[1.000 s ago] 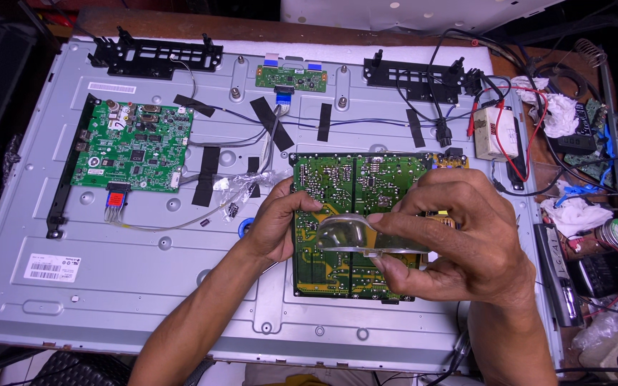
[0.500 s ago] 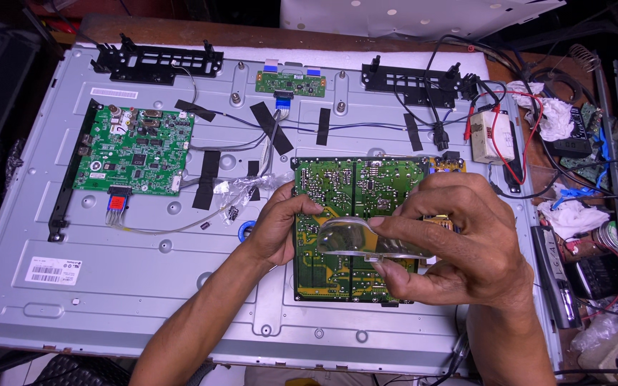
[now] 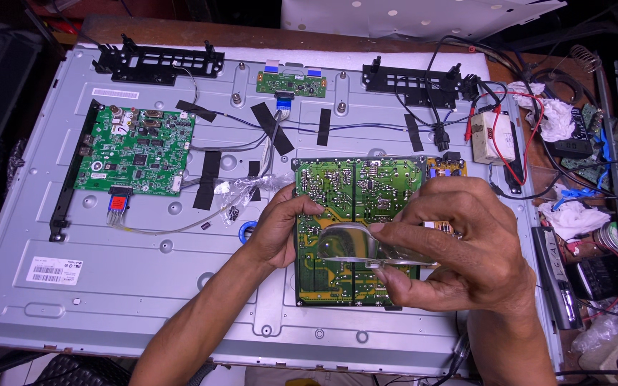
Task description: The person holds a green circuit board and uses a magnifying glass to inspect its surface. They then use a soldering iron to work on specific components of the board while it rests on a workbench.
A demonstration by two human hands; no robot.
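Left hand [image 3: 280,232] grips the green board's [image 3: 355,193] edge; right hand [image 3: 459,246] pinches a clear lens [image 3: 355,246] above it. A slipping lens could strike the solder joints.

We look down from a single head-worn camera, high above the bench and tilted slightly forward. It sits close enough that our forearms enter from the bottom edge, yet far enough that the grey metal back panel [image 3: 144,286] of the television fills nearly the whole frame, with the cluttered bench edge [image 3: 595,214] on the right.
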